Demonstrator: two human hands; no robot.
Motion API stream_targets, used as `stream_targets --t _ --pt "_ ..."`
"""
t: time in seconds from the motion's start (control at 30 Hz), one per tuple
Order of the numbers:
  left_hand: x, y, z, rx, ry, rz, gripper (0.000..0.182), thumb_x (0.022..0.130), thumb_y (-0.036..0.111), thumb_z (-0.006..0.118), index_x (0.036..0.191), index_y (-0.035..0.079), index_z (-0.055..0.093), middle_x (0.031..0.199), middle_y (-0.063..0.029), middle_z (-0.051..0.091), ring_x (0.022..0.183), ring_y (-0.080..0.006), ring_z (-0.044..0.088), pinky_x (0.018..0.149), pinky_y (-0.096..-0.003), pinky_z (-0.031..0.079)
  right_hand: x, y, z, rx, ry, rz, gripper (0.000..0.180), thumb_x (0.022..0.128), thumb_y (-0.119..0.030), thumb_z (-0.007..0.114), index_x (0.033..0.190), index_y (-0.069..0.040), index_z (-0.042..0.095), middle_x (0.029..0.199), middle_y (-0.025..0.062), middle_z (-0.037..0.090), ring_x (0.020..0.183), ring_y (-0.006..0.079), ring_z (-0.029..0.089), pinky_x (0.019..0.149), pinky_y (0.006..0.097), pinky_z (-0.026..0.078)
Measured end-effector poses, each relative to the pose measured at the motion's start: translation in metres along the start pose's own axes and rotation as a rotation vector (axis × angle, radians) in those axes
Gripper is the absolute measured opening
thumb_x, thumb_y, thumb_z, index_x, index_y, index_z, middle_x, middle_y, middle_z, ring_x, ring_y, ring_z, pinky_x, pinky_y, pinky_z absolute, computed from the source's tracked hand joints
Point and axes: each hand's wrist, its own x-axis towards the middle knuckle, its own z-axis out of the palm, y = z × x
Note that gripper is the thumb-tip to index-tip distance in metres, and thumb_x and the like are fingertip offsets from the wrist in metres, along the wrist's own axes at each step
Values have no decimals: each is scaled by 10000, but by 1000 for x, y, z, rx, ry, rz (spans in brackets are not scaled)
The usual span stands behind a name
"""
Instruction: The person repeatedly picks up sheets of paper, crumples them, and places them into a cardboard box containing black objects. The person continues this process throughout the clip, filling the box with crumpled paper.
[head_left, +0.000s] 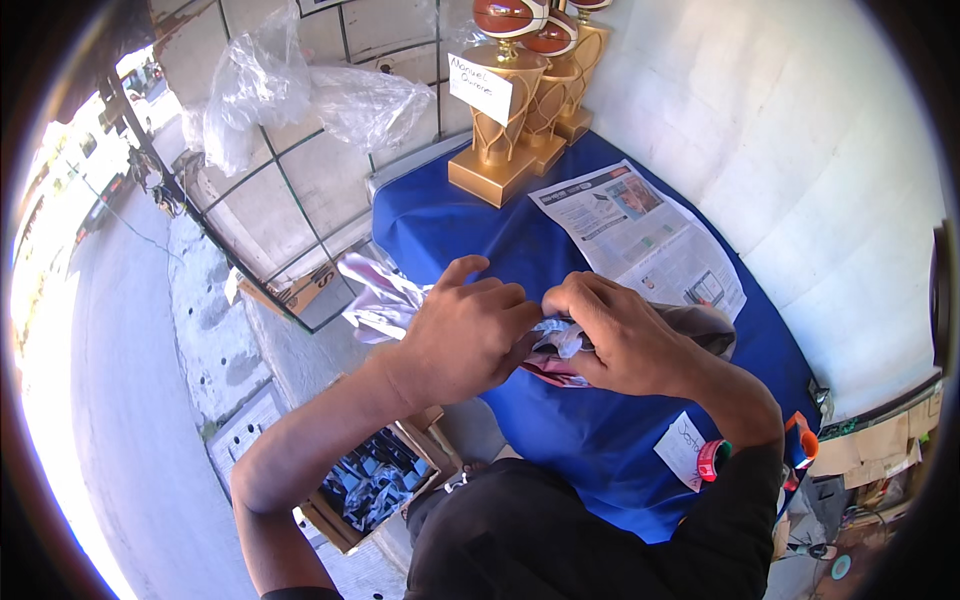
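Both of my hands are over the blue-covered table (435, 217), gripping a bundle of crumpled, printed sheet, probably newspaper. My left hand (472, 326) pinches its middle with curled fingers, index finger raised. A loose whitish end of the sheet (379, 296) sticks out to the left past this hand. My right hand (619, 337) holds the bundle from the other side, thumb underneath. Between the hands a twisted whitish strip (562, 336) shows above a reddish part (559, 373). A rounded greyish end (697, 328) extends beyond my right hand. What is inside is hidden.
Gold basketball trophies (495, 135) stand at the back, one bearing a handwritten paper. A flat newspaper sheet (645, 232) lies before them. At front right are a written paper (681, 450) and tape rolls (711, 459). Below left sits an open cardboard box (375, 480); plastic bags (259, 97) hang on the grid.
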Motion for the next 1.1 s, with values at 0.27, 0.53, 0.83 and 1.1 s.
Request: stream_targets --t 0.27,0.53,0.83,1.1 --pt "-47 32 -9 69 173 187 190 836 198 729 797 68 596 683 -28 492 584 -186 594 462 -345 475 -11 -25 13 472 -154 66 88 970 -45 623 904 -13 574 722 121 565 589 251 562 556 356 417" --pt "-131 82 7 -456 -7 -354 319 959 264 661 1133 12 569 741 -161 570 682 -412 634 617 -478 541 -37 -42 75 893 -389 213 312 1019 -323 645 1042 -13 630 727 51 632 657 107 603 601 288 469" --pt "-223 136 46 -711 -55 -539 208 914 193 689 1002 12 641 887 -178 653 858 -360 670 723 -490 519 -44 -50 92 990 -1296 371 363 1034 -390 609 1061 -34 673 555 34 594 450 133 618 464 279 473" --pt "-260 173 59 -699 365 -647 180 955 186 665 970 12 626 802 -131 568 825 -343 599 698 -448 465 -25 -72 125 1117 -1273 467 299 1035 -334 624 974 -44 658 585 24 552 469 94 578 442 273 423"
